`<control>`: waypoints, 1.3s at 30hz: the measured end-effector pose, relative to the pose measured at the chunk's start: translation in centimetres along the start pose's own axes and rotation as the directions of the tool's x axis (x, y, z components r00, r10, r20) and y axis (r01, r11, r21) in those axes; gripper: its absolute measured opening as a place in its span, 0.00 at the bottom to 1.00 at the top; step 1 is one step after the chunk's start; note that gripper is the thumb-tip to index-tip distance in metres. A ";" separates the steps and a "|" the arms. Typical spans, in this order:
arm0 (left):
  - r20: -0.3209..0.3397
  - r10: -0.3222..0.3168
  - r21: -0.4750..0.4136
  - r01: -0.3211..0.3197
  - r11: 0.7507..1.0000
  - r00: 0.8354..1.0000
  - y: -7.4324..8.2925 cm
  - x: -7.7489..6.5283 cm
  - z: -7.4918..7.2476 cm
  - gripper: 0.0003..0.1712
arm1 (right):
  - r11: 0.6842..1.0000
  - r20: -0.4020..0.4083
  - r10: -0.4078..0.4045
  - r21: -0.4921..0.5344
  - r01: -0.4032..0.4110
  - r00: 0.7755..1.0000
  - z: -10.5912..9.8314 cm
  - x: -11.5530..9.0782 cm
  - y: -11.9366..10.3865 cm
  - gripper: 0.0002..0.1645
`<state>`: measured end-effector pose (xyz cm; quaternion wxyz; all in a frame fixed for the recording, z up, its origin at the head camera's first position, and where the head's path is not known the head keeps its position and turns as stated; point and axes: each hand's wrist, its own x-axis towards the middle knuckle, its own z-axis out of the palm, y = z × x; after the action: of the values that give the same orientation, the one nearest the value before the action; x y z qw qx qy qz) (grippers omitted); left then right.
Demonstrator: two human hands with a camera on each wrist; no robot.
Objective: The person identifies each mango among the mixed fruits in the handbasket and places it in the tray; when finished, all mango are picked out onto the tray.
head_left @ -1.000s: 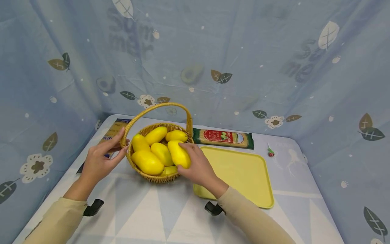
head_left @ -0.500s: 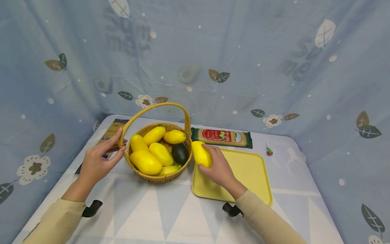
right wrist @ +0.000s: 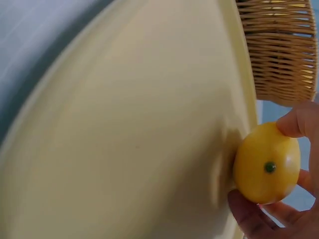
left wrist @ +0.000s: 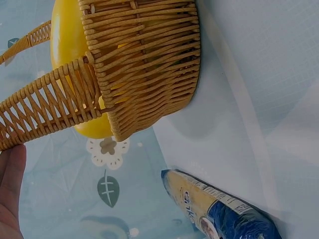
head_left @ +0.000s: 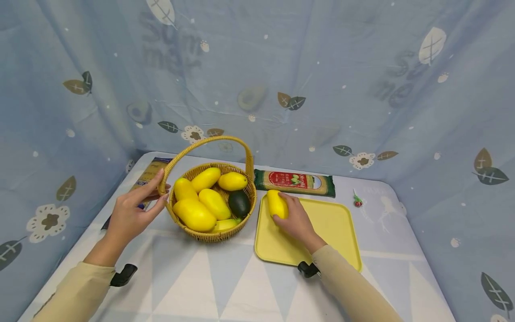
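My left hand (head_left: 132, 212) pinches the near left side of the wicker basket's handle (head_left: 182, 156) between thumb and fingers. The basket (head_left: 209, 236) stands upright and holds several yellow mangoes (head_left: 195, 214), a dark green avocado-like fruit (head_left: 239, 204) and a yellow piece with a green tip (head_left: 225, 225). Over the left part of the yellow tray (head_left: 322, 232), my right hand (head_left: 297, 219) grips a yellow mango (head_left: 277, 204). In the right wrist view that mango (right wrist: 264, 159), its green stem spot showing, is at the tray surface; whether it touches is hard to tell.
A green-ended pasta packet (head_left: 295, 182) lies behind the tray. A blue-and-yellow packet (left wrist: 214, 209) lies left of the basket, partly behind my left hand. A small red-and-green wrapped lollipop (head_left: 357, 200) is right of the tray. Patterned curtains (head_left: 257, 80) surround the table.
My right hand has lifted the mango out of the basket, moved right and lowered it at the tray's left part. The dark green fruit became visible. My left hand stays on the handle.
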<state>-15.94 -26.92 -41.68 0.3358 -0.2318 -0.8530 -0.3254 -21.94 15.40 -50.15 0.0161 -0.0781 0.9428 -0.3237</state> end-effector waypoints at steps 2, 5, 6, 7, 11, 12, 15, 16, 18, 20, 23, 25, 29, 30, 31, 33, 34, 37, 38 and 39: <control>0.000 0.000 -0.001 0.000 1.000 1.000 0.0 0.0 0.0 0.51 | 1.000 0.004 0.000 -0.009 0.000 1.000 0.1 0.1 0.2 0.46; -0.002 0.000 -0.002 0.000 1.000 1.000 0.0 0.0 0.1 0.51 | 1.000 0.010 -0.006 -0.017 0.006 1.000 0.1 0.1 0.5 0.47; -0.002 0.000 -0.002 0.000 1.000 1.000 0.0 0.0 0.1 0.52 | 1.000 0.012 -0.008 -0.019 0.008 1.000 0.1 0.1 0.5 0.47; -0.003 0.001 -0.002 -0.001 1.000 1.000 0.1 0.0 0.1 0.52 | 1.000 0.014 -0.009 -0.021 0.009 1.000 0.1 0.0 0.5 0.47; -0.004 0.000 -0.008 0.000 1.000 1.000 0.1 0.0 0.1 0.51 | 1.000 0.022 -0.006 -0.021 0.006 1.000 0.2 -0.1 0.6 0.48; -0.003 -0.001 -0.013 0.001 1.000 1.000 0.1 0.0 0.2 0.51 | 1.000 0.024 -0.003 -0.019 0.003 1.000 0.2 -0.1 0.7 0.48; -0.005 0.000 -0.014 0.000 1.000 1.000 0.1 0.0 0.2 0.51 | 1.000 0.029 0.007 -0.006 -0.006 1.000 0.1 -0.3 0.7 0.50; -0.005 -0.001 -0.014 0.001 1.000 1.000 0.1 0.0 0.2 0.51 | 1.000 0.032 0.009 -0.001 -0.009 0.999 0.0 -0.4 0.7 0.51; -0.005 -0.002 -0.012 0.002 1.000 1.000 0.1 0.0 0.2 0.51 | 1.000 0.040 0.016 0.007 -0.017 0.999 -0.2 -0.5 0.7 0.51; -0.007 -0.003 -0.006 0.003 1.000 1.000 0.1 0.0 0.2 0.51 | 1.000 0.043 0.015 0.014 -0.016 0.999 -0.5 -0.7 0.7 0.52; -0.006 -0.007 -0.004 0.007 1.000 1.000 0.2 0.0 0.1 0.51 | 1.000 0.044 0.012 0.017 -0.013 0.999 -0.9 -0.9 0.6 0.51; -0.008 -0.006 -0.002 0.006 1.000 1.000 0.2 0.0 0.1 0.51 | 1.000 0.040 0.003 0.011 -0.003 0.999 -1.2 -1.0 0.6 0.51; -0.007 -0.001 -0.010 0.001 1.000 1.000 0.1 0.0 0.2 0.52 | 0.999 0.025 -0.033 -0.006 0.033 0.999 -1.9 -1.2 0.3 0.51; -0.007 0.002 -0.012 -0.002 1.000 1.000 0.0 0.0 0.2 0.52 | 0.999 0.019 -0.047 -0.011 0.047 0.999 -2.0 -1.2 0.1 0.50; -0.006 0.001 -0.016 -0.001 1.000 1.000 0.0 0.0 0.1 0.52 | 0.998 0.011 -0.062 -0.009 0.062 0.998 -2.2 -1.3 -0.1 0.50; -0.004 0.003 -0.019 -0.003 1.000 1.000 0.0 0.0 0.1 0.52 | 0.995 -0.007 -0.097 0.001 0.097 0.995 -2.5 -1.4 -0.7 0.49; -0.003 0.003 -0.021 -0.003 1.000 1.000 0.0 0.0 0.1 0.53 | 0.992 -0.019 -0.123 0.006 0.123 0.992 -2.6 -1.5 -1.1 0.48; -0.004 0.000 -0.015 0.000 1.000 1.000 0.0 0.0 0.1 0.52 | 0.983 -0.038 -0.180 0.024 0.181 0.983 -2.7 -1.8 -2.5 0.47; -0.006 0.001 -0.012 -0.001 1.000 1.000 -0.1 0.0 0.1 0.52 | 0.979 -0.039 -0.199 0.033 0.200 0.979 -2.6 -1.9 -3.0 0.46; -0.006 0.000 -0.011 0.000 1.000 1.000 -0.1 0.0 0.1 0.52 | 0.975 -0.037 -0.218 0.039 0.219 0.975 -2.5 -2.0 -3.5 0.45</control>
<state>-16.02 -26.86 -41.80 0.3372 -0.2324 -0.8502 -0.3308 -19.70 14.50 -46.03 -0.0332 -0.1757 0.9215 -0.3449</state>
